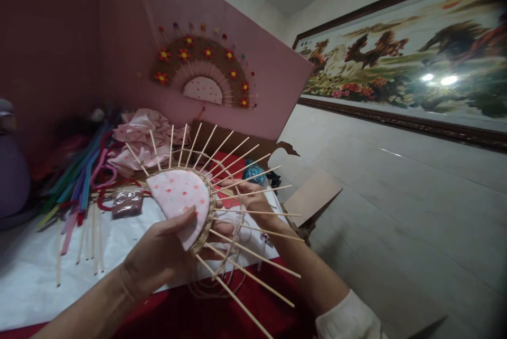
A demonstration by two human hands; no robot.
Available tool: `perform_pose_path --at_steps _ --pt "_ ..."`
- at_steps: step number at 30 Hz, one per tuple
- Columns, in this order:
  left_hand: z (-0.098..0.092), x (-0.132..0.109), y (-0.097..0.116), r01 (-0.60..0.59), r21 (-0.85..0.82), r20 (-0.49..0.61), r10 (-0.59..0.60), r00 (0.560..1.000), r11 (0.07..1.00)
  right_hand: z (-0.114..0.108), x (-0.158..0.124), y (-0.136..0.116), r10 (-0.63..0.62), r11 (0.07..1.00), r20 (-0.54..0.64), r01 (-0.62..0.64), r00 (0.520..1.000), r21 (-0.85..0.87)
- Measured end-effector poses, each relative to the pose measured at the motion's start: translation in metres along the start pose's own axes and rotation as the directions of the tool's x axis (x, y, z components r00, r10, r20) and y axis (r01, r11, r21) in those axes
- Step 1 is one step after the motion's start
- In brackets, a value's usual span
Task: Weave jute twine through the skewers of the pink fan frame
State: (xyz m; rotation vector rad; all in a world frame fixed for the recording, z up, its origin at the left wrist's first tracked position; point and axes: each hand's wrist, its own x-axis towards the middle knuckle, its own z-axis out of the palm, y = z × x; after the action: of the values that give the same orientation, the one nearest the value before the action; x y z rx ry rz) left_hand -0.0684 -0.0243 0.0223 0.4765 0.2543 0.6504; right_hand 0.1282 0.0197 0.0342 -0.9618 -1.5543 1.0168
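Note:
A half-round piece covered in pale pink spotted fabric has twine woven round its curved edge, with several thin wooden sticks fanning outward. My left hand grips its lower part, the thumb on the fabric and the fingers behind. On the right, behind the sticks, my right hand has its fingers bent together at a strand of twine. That strand loops among the sticks, and more loose twine hangs below the piece.
Coloured fuzzy stems, pink cloth, a plastic packet and loose sticks lie left on white-covered table. A blue yarn ball sits behind my right hand. A finished-looking fan decoration hangs on the pink board.

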Motion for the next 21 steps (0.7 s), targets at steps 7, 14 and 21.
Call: perform_pose_path --at_steps 7,14,21 --pt "-0.005 0.003 0.002 -0.092 -0.011 -0.036 0.091 0.995 0.996 -0.006 -0.041 -0.023 0.037 0.958 0.18 -0.086 0.983 0.274" --pt "-0.012 0.002 0.002 -0.022 -0.025 -0.008 0.022 1.0 0.999 0.004 -0.039 -0.013 0.131 0.928 0.101 -0.158 0.986 0.337" --pt "-0.011 0.001 0.0 0.024 -0.017 0.045 -0.024 0.999 1.0 0.01 -0.039 -0.013 0.207 0.913 0.055 -0.213 0.977 0.348"
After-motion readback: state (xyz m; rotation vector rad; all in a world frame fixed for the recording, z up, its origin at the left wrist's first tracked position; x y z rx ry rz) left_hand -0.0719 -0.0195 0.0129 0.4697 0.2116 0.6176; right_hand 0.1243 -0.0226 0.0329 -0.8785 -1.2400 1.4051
